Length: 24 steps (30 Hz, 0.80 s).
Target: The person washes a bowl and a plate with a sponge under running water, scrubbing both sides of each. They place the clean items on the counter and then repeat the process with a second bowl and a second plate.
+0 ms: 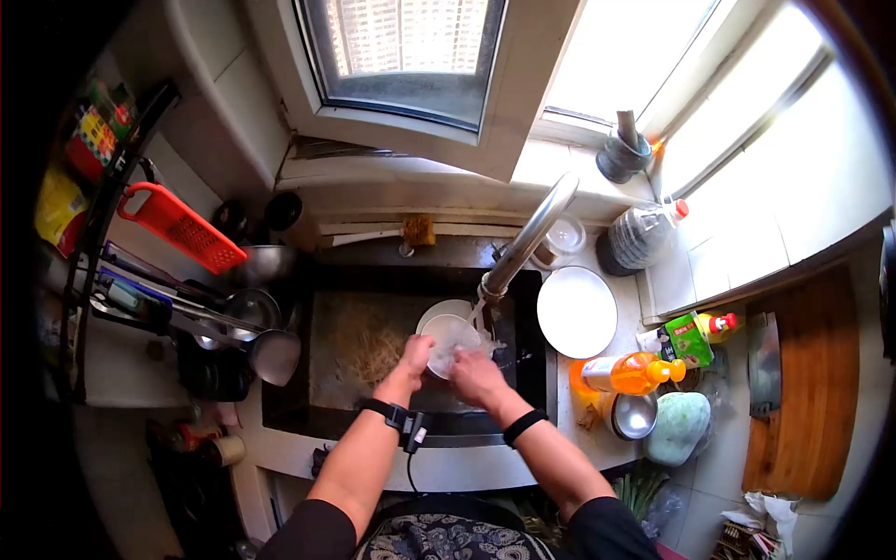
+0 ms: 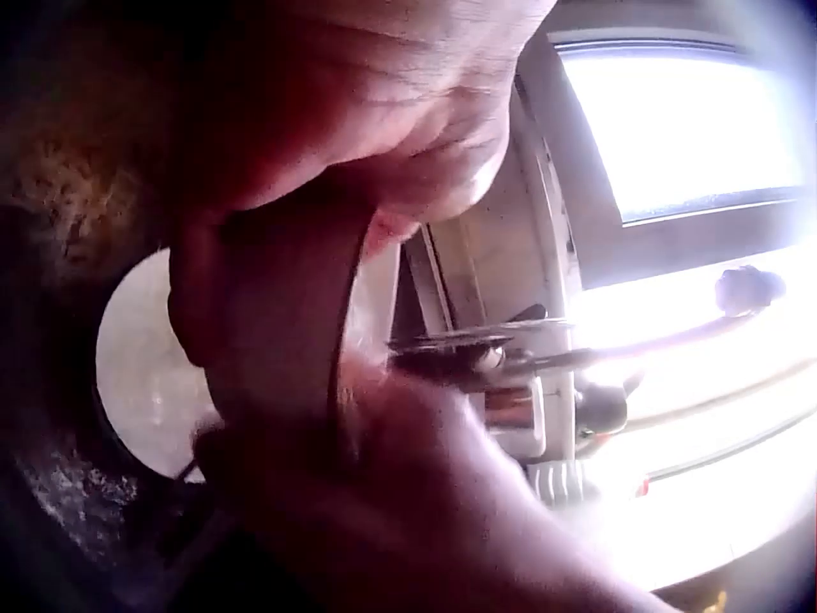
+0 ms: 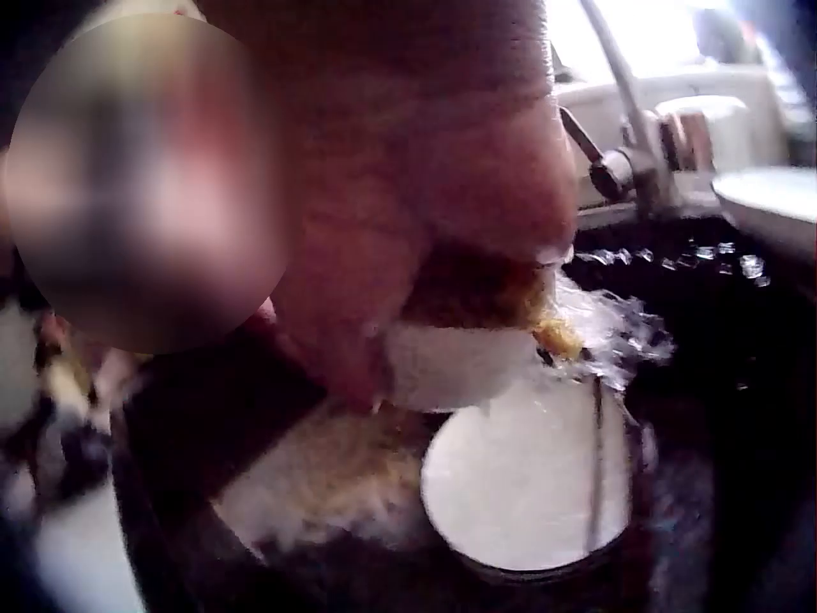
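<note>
My left hand [image 1: 415,359] grips the rim of a white bowl [image 1: 446,345] from the left, holding it tilted over the sink [image 1: 322,327]. At the bowl's right side is my right hand [image 1: 478,375], its fingers curled at the inside. A wet brownish-yellow scrubber [image 3: 558,337] pokes out from under those fingers in the right wrist view. Water splashes beside them, below the faucet [image 1: 523,238]. Beneath the held bowl, a round white dish [image 3: 524,485] lies in the sink. The left wrist view shows the bowl's shaded wall [image 2: 287,307] between both hands.
Pale stringy scraps [image 1: 373,350] lie in the sink's left part. Right of the sink stand a white plate [image 1: 577,313], an orange soap bottle [image 1: 621,373], a metal bowl [image 1: 635,415] and a large water jug [image 1: 639,238]. Utensils and a red basket [image 1: 182,227] hang at left.
</note>
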Available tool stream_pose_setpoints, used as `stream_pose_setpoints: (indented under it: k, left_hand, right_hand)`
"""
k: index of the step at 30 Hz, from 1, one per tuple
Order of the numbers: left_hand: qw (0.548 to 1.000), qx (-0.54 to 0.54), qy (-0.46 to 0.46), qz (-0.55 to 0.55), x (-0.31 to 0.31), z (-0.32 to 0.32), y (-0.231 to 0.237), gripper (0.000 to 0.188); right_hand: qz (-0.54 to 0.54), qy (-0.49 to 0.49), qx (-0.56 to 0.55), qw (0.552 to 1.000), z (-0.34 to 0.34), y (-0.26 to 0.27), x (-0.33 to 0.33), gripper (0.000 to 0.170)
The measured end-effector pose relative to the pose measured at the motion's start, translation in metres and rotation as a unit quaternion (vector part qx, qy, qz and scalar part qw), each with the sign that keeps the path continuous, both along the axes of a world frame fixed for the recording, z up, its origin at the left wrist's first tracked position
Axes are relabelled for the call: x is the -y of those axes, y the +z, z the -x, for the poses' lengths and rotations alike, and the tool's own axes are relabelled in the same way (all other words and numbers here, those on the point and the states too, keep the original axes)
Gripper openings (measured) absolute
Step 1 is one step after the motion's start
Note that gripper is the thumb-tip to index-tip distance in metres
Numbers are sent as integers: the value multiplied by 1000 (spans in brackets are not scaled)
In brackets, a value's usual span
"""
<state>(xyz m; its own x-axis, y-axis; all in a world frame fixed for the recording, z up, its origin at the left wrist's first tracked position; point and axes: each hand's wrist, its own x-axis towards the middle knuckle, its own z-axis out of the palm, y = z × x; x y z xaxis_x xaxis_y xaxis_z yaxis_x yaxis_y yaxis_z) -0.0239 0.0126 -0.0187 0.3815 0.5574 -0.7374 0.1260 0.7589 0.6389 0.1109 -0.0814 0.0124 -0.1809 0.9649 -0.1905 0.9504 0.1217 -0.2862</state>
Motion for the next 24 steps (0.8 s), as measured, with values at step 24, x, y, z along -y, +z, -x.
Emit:
stream_pose_setpoints:
  k: [24]
  left_hand:
    - [989,4,122,-87,20,-13,42,58]
  right_hand:
    - [6,-157,-316,936,13,29,-15,24]
